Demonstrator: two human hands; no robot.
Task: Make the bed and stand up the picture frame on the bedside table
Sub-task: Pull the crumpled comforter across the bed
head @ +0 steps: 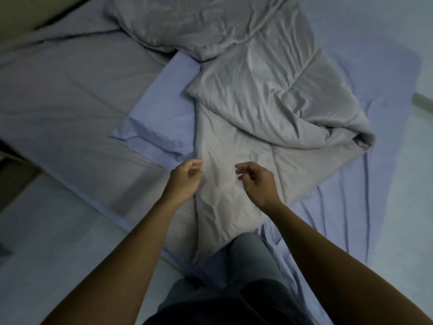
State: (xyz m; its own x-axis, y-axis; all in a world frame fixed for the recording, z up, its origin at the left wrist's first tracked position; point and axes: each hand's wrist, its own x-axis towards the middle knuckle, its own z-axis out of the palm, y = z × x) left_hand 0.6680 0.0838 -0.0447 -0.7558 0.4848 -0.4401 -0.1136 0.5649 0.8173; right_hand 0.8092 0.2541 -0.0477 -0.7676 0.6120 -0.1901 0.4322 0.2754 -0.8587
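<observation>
Both hands are held loosely open above a crumpled grey blanket (246, 127), the left hand (186, 180) over its left edge and the right hand (256, 181) over its middle, with nothing gripped. If only the near end is seized, the bunched far part may be dragged into a tighter heap and the blue sheet (339, 219) below the right hand pulled askew. No picture frame or bedside table is seen.

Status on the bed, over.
Left hand and right hand open, empty, over grey duvet. Duvet bunched, blue sheet rumpled. Picture frame not in view.
</observation>
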